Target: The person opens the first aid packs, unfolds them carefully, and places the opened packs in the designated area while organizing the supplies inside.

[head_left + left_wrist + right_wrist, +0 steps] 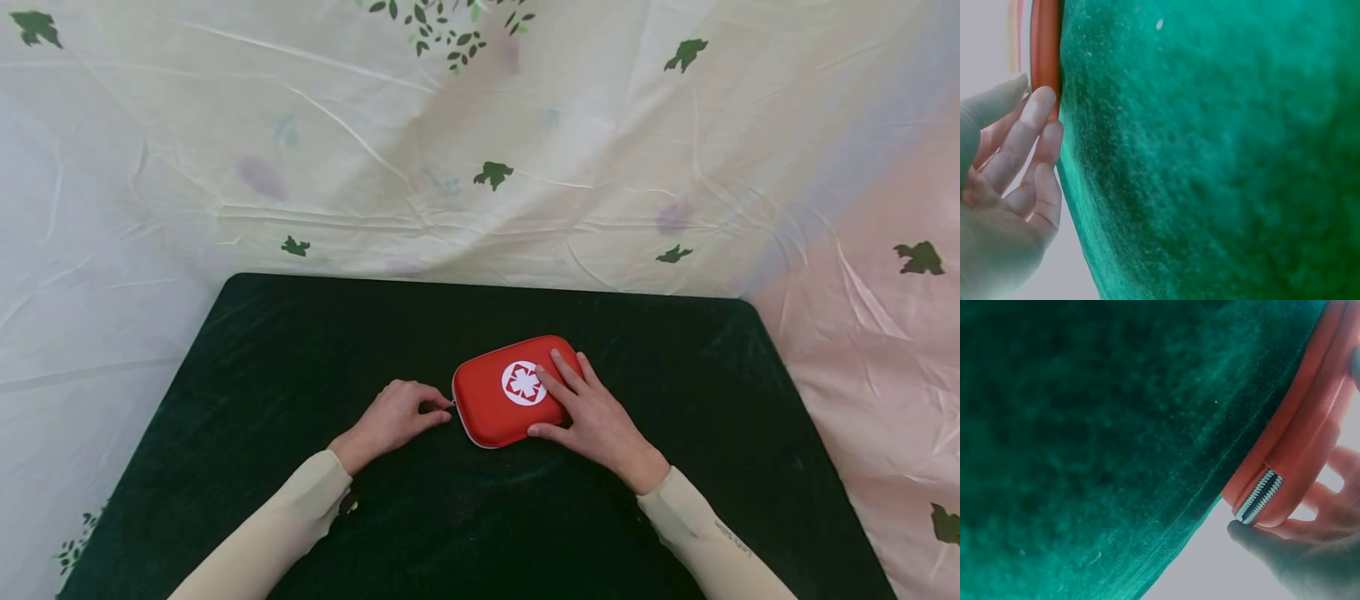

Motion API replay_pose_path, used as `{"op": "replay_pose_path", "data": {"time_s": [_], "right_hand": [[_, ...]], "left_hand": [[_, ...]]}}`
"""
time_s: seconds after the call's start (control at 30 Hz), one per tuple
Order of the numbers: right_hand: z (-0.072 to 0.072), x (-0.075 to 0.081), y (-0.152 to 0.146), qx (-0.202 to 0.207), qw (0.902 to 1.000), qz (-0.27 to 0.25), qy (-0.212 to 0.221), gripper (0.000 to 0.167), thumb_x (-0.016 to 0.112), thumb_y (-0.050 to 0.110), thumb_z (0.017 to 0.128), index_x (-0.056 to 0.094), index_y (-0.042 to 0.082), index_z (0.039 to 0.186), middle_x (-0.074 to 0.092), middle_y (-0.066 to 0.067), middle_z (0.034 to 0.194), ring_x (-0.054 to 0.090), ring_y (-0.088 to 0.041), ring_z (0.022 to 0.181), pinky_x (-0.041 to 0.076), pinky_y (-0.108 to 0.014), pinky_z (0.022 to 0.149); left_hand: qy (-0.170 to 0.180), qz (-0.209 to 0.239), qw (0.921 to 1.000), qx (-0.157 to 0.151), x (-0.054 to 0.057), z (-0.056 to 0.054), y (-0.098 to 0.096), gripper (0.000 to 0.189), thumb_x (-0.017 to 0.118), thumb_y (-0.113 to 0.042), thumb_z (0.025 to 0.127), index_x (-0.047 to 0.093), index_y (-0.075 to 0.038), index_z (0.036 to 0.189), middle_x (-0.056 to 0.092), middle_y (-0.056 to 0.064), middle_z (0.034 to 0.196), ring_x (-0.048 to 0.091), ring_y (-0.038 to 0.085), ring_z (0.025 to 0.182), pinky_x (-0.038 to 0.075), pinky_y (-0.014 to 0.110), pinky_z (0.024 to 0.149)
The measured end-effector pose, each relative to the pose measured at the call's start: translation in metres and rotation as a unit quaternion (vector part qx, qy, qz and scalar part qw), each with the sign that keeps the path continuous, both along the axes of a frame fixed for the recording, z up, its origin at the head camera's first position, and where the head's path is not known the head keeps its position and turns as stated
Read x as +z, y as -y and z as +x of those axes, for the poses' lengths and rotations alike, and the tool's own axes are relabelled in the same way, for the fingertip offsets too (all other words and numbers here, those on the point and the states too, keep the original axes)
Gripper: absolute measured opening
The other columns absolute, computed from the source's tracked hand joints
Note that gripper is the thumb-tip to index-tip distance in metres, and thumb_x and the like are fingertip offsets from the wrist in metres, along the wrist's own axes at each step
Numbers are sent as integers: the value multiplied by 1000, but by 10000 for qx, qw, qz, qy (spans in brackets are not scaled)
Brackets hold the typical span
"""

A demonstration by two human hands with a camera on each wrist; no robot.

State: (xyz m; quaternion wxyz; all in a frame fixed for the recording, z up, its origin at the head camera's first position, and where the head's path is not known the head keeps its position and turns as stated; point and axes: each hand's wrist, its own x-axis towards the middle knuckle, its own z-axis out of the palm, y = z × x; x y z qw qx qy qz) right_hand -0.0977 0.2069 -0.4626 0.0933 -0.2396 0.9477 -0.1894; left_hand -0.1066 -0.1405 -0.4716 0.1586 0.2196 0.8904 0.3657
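A red first-aid case [480,402] with a white round cross emblem lies flat on the dark green cloth, lid up. At its left end my left hand [393,421] pinches the small zipper pull [453,403] between thumb and fingertips. My right hand [600,421] rests on the right part of the lid, fingers spread and fairly straight, one over the emblem's edge and the thumb at the near side. In the right wrist view, silvery zipper teeth [1260,497] show as two rows with a dark strip between, close to the thumb.
The green cloth [300,333] covers a table whose far corners are rounded. Pale curtains [600,125] with green leaf prints hang behind and on both sides. Long cream sleeves [277,521] cover both forearms.
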Motion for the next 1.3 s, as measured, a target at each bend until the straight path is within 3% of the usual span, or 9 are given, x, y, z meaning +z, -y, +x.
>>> {"op": "replay_pose_path", "data": {"time_s": [0.17, 0.3, 0.53, 0.8, 0.9, 1.07, 1.13, 1.23, 1.3], "right_hand": [[-1, 1, 1, 2, 10000, -35, -31, 91, 69, 66, 90, 33, 26, 164, 13, -7, 174, 8, -47, 156, 39, -64, 112], [-1, 0, 1, -17, 10000, -51, -30, 92, 68, 67, 90, 34, 25, 164, 14, -8, 174, 8, -48, 156, 39, -65, 111], [-2, -1, 1, -48, 10000, 26, 78, 92, 68, 67, 90, 31, 27, 164, 11, -5, 174, 5, -46, 157, 39, -63, 112], [-2, 0, 1, -33, 10000, 16, 58, 91, 70, 64, 90, 32, 26, 164, 12, -6, 174, 6, -46, 156, 40, -63, 112], [-2, 0, 1, -44, 10000, 15, 64, 91, 70, 64, 90, 32, 26, 164, 12, -6, 174, 6, -46, 156, 40, -63, 111], [-2, 0, 2, -60, 10000, -1, 77, 90, 70, 64, 90, 33, 27, 164, 12, -6, 174, 6, -46, 156, 39, -64, 111], [-2, 0, 2, -56, 10000, -6, 73, 90, 70, 64, 90, 33, 26, 164, 12, -6, 174, 6, -46, 156, 39, -64, 112], [-2, 0, 2, -47, 10000, -1, 53, 90, 70, 63, 90, 33, 26, 164, 12, -7, 174, 6, -47, 156, 39, -64, 112], [-2, 0, 2, -38, 10000, -4, 40, 91, 70, 63, 90, 33, 26, 164, 12, -7, 174, 6, -47, 156, 39, -64, 112]], "left_hand": [[75, 307, 9994, -128, -25, -4, 7, 25, 76, -31, 94, 78, -18, 116, 73, -14, 96, 64, 2, 71, 55, 29, 69], [10, 330, 9989, -337, -35, -7, 9, 27, 74, -34, 95, 78, -19, 117, 73, -15, 96, 64, 1, 71, 55, 28, 67], [-35, 286, 9980, -562, -27, -4, 8, 30, 74, -35, 95, 77, -16, 118, 76, -7, 100, 66, 1, 78, 56, 28, 70], [-23, 123, 9964, -838, 1, 5, 3, 27, 73, -30, 97, 77, -14, 118, 77, -6, 102, 65, 0, 84, 56, 30, 75], [-18, 162, 9963, -842, -6, 5, 4, 27, 74, -33, 96, 78, -17, 118, 76, -8, 103, 65, -1, 84, 55, 30, 76], [82, 280, 9936, -1090, -42, -1, 7, 30, 70, -45, 97, 76, -27, 121, 74, -16, 105, 64, -4, 85, 55, 26, 75], [130, 260, 9926, -1180, -52, -1, 7, 31, 69, -48, 97, 75, -30, 121, 72, -18, 106, 64, -5, 85, 55, 25, 75], [203, 278, 9922, -1197, -49, 1, 6, 30, 69, -47, 97, 75, -30, 120, 72, -19, 105, 65, -6, 87, 55, 24, 76], [266, 254, 9916, -1243, -33, 5, 3, 29, 70, -43, 97, 75, -25, 120, 73, -15, 106, 65, -3, 88, 56, 27, 78]]}}
